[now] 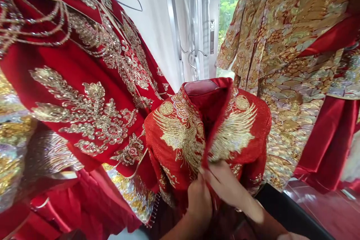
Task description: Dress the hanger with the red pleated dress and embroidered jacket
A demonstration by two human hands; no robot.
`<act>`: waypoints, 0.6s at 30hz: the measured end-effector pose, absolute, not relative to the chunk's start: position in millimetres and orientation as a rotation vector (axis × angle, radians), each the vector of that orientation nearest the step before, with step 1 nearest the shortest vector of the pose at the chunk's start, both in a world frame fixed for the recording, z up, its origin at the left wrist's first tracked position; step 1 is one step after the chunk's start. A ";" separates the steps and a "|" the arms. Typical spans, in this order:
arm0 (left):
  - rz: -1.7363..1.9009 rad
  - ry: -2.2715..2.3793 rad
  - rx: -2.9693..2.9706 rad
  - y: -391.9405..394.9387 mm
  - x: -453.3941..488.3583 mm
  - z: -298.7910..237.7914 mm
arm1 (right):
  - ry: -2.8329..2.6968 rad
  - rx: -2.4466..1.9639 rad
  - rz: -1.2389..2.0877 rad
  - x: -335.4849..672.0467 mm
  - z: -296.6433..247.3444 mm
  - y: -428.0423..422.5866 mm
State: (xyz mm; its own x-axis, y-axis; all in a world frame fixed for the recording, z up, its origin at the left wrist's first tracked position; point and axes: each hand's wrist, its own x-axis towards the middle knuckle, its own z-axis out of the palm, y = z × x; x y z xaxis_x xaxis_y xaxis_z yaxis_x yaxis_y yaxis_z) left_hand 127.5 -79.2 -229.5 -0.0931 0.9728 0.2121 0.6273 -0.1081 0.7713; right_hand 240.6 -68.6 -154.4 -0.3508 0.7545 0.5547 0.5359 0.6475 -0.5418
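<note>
A red jacket [182, 127] with gold wing embroidery hangs in front of me on a metal-hooked hanger [194, 60]. Its stand-up collar is parted at the neck, showing the dark red lining. Low on the front opening, my left hand [199, 198] is closed around the jacket's edge. My right hand [225, 182] pinches the other front edge just above and to the right, its fingers slightly blurred. The two hands nearly touch. Whatever fastening lies between the fingertips is hidden.
On the left hangs a red garment [92, 116] with silver-gold beading and bead strands. A gold scale-patterned robe [287, 63] with red satin parts hangs on the right. Behind are white curtains [188, 18] and a door latch [212, 37]. A black edge [292, 210] lies lower right.
</note>
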 end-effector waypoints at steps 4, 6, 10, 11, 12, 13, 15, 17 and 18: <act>0.629 2.228 2.037 -25.4 142.1 -227.9 | -2.000 -1.442 0.451 226.7 -196.5 1.1; 0.615 2.264 2.136 -7.3 141.8 -230.5 | -1.904 -1.509 0.363 224.2 -223.6 17.5; 0.955 2.042 1.957 -9.2 126.5 -255.7 | -1.567 -1.501 0.320 225.3 -277.2 8.0; 1.098 1.961 1.867 -16.0 120.4 -267.4 | -1.477 -1.477 0.388 226.5 -291.9 1.2; 1.229 1.882 1.770 -24.1 113.7 -281.3 | -1.407 -1.454 0.475 228.2 -307.3 -6.6; 1.325 1.807 1.671 -33.0 106.8 -297.0 | -1.357 -1.437 0.571 230.4 -323.3 -15.1; 1.420 1.694 1.405 -50.7 92.7 -331.9 | -1.274 -1.421 0.752 236.9 -355.7 -34.1; 1.413 1.601 0.989 -64.9 79.8 -366.0 | -1.166 -1.442 0.854 246.8 -384.7 -54.0; 1.380 1.555 0.794 -70.0 74.3 -380.7 | -1.107 -1.461 0.880 253.2 -396.6 -63.1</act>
State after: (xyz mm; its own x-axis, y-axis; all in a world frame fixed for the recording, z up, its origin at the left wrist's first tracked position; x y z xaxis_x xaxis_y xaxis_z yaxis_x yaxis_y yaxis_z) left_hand 74.3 -70.0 -380.7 -0.4040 0.8929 -0.1985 -0.0906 0.1769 0.9801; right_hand 253.2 -63.1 -396.6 0.3002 0.9531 0.0373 0.1782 -0.0177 -0.9838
